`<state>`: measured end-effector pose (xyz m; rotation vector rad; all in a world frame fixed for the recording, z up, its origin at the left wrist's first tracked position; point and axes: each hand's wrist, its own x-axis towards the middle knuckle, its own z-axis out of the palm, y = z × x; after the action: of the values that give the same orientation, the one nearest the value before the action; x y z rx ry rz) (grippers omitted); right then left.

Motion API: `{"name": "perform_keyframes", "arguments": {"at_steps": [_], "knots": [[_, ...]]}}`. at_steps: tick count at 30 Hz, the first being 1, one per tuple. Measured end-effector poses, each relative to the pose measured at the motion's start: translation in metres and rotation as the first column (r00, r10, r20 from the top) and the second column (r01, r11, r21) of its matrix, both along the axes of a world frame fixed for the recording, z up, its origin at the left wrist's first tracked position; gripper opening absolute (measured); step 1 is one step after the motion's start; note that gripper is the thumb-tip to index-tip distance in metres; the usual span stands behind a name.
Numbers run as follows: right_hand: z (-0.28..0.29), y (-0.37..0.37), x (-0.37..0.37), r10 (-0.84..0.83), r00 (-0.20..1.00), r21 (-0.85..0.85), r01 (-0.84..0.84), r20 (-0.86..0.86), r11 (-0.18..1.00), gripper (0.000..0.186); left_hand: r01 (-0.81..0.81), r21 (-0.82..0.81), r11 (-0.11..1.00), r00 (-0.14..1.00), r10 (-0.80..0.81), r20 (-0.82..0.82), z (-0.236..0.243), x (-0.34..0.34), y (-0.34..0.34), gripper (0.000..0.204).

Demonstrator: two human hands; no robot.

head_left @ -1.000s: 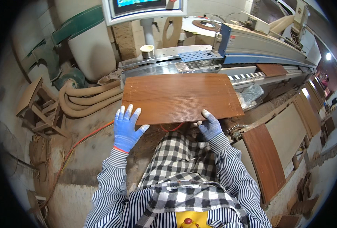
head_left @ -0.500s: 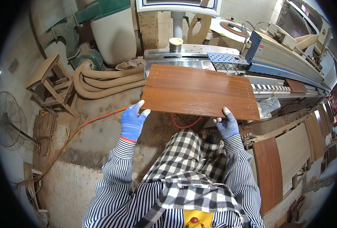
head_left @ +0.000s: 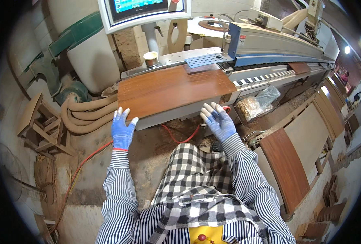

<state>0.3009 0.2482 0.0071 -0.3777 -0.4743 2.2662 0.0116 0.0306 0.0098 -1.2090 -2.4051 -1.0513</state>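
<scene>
A brown wood-grain board (head_left: 168, 91) lies on the machine's metal bed, its far right part beside a blue perforated plate (head_left: 205, 59). My left hand (head_left: 122, 130), in a blue glove with pale fingertips, is at the board's near left corner, fingers apart, fingertips touching or very close to the edge. My right hand (head_left: 219, 122), gloved alike, is open with fingers slightly curled, just below the board's near right edge and apart from it. An open tin (head_left: 151, 61) stands behind the board.
A screen (head_left: 141, 10) is above. Hoses (head_left: 82, 124) and a wooden stool (head_left: 40, 124) are at left, a red cable (head_left: 93, 154) on the floor. A wire basket with bags (head_left: 255, 103) hangs under the machine. Boards (head_left: 284, 164) lie on a rack at right.
The board has moved forward from my hands onto the machine bed. My right hand has let go and drawn away from its edge; my left hand has spread at the corner.
</scene>
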Motion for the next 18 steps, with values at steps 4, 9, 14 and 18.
{"name": "perform_keyframes", "arguments": {"at_steps": [4,9,14,18], "knots": [[-0.008,-0.007,0.061,0.063,0.994,0.116,-0.073,0.086,0.991,0.043,-0.046,0.003,0.999,0.996,0.045,0.077,0.005,0.006,0.015,0.061],[-0.049,-0.027,0.159,-0.179,0.961,0.074,0.167,0.21,0.983,0.034,-0.068,-0.025,0.997,0.993,0.071,0.094,0.009,-0.008,-0.003,0.057],[-0.107,-0.053,0.258,-0.446,0.777,-0.007,0.5,0.444,0.866,0.034,0.056,0.071,0.996,0.99,-0.065,0.128,0.001,-0.023,-0.014,0.044],[-0.141,-0.072,0.292,-0.462,0.698,0.031,0.535,0.547,0.844,0.04,0.079,0.154,0.985,0.983,-0.103,0.154,-0.005,-0.024,-0.01,0.044]]}}
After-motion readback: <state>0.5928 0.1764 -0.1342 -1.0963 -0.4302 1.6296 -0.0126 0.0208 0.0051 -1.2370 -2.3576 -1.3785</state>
